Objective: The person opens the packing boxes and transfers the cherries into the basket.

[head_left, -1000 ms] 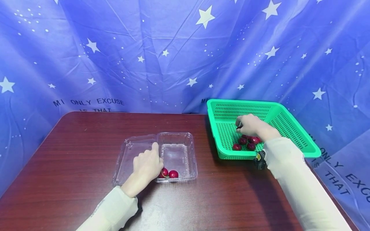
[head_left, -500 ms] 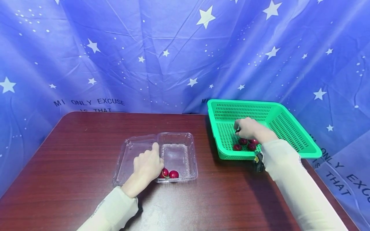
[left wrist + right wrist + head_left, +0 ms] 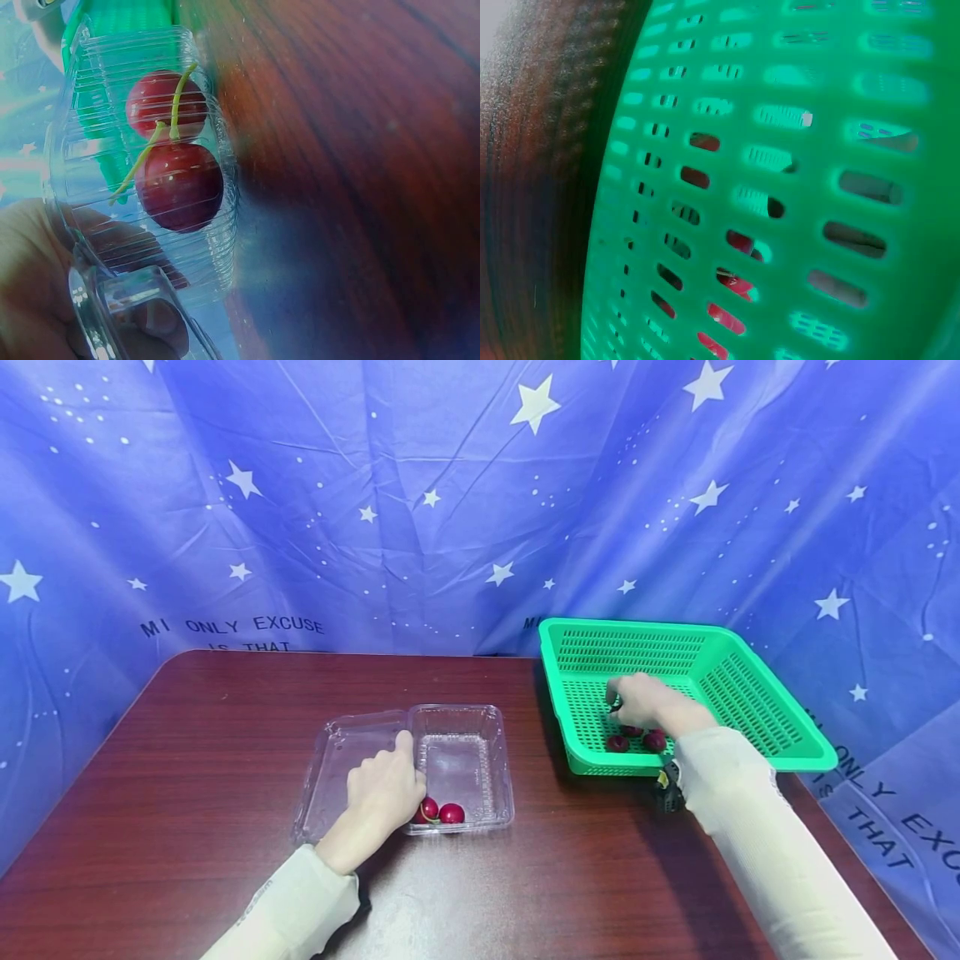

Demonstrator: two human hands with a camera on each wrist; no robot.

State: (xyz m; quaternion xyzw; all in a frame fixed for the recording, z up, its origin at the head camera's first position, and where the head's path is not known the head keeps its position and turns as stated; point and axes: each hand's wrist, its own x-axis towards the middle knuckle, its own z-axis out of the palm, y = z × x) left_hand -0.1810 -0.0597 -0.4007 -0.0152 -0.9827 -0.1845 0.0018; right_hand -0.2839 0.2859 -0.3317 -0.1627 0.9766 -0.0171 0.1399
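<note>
In the head view my left hand (image 3: 382, 785) holds the clear plastic clamshell container (image 3: 507, 772) along the hinge between its lid and base. The left wrist view shows the thumb and a finger around that plastic edge. Two red cherries (image 3: 180, 186) with green stems lie in the base at its near left corner. My right hand (image 3: 648, 702) reaches down inside the green basket (image 3: 780, 693) with fingers bent, over several dark red cherries (image 3: 617, 744). Whether it pinches one I cannot tell. Through the basket's slots, the right wrist view shows parts of fingers (image 3: 855, 238) and red fruit.
The basket stands at the back right of the brown wooden table (image 3: 225, 735), its slotted wall filling most of the right wrist view. The container's open lid (image 3: 341, 752) lies flat to the left. A blue star-printed cloth (image 3: 420, 543) hangs behind the table.
My right hand has moved slightly nearer and lower in the basket, now covering cherries that showed before. My left hand and the container have stayed in place.
</note>
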